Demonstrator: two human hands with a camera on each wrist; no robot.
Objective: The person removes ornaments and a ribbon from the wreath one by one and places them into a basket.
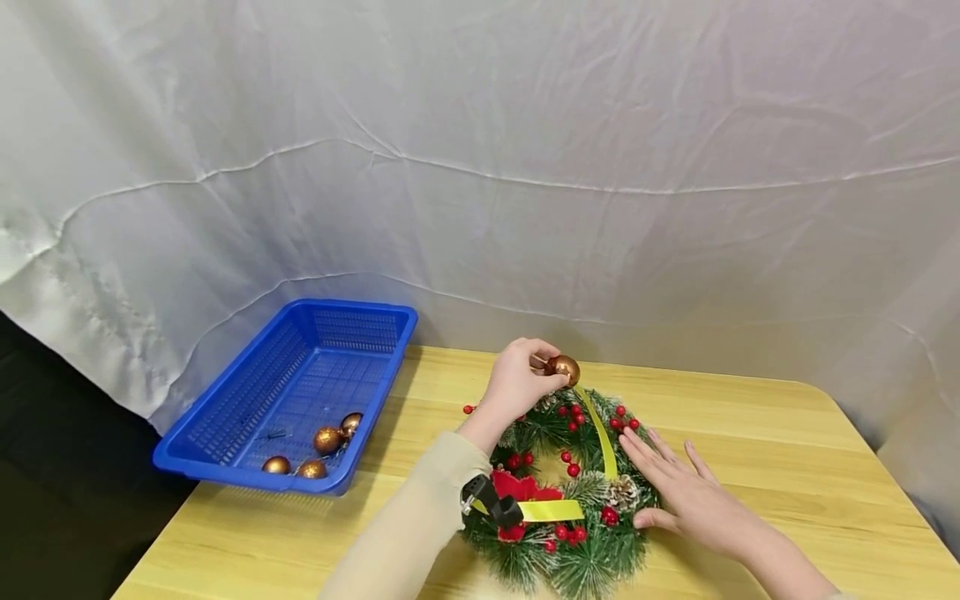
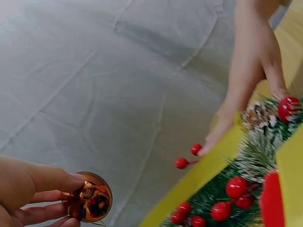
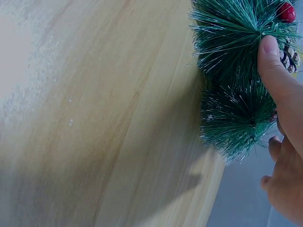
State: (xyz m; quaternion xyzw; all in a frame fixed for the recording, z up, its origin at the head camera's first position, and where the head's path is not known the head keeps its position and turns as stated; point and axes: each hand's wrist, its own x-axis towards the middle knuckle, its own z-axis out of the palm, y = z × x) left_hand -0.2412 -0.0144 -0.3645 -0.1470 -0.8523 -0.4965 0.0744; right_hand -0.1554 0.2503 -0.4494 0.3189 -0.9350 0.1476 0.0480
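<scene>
A green pine wreath [image 1: 577, 500] with red berries, pine cones and a yellow ribbon [image 1: 600, 433] lies on the wooden table [image 1: 787, 450]. My left hand [image 1: 519, 379] pinches a copper bauble [image 1: 562, 367] at the wreath's far edge; in the left wrist view the bauble [image 2: 91, 197] sits between thumb and fingers. My right hand [image 1: 678, 483] lies flat with straight fingers on the wreath's right side. In the right wrist view its thumb [image 3: 274, 71] presses the green needles [image 3: 232, 61].
A blue plastic basket [image 1: 300, 392] stands at the table's left rear and holds several copper baubles [image 1: 315, 454]. A wrinkled white cloth [image 1: 480, 167] hangs behind the table. The table's left edge drops to a dark floor [image 1: 67, 500].
</scene>
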